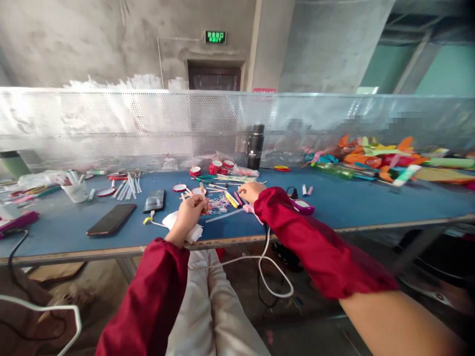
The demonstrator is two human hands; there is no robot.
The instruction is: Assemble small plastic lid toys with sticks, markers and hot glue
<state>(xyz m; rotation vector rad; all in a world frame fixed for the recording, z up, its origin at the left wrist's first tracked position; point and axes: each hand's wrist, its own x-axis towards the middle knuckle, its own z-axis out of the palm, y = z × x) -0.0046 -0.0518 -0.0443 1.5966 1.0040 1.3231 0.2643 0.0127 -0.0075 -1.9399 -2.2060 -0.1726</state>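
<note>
My left hand [190,211] is closed around a thin stick with an orange tip [202,188], held just above the blue table [334,202] near its front edge. White tissue [171,219] lies under that hand. My right hand [251,191] reaches forward with fingers curled down onto the small parts at the middle of the table, beside a yellow stick [231,199] and a heap of small coloured rings [218,202]. What its fingertips pinch, if anything, is too small to name. Both arms wear dark red sleeves.
Two phones [111,219] [154,200] lie at the left. A black bottle [256,146] and red tape rolls [215,167] stand at the back before a perforated metal screen. White sticks [128,188], a cup [76,192], colourful toys [374,155] and a white cable [267,262] are nearby.
</note>
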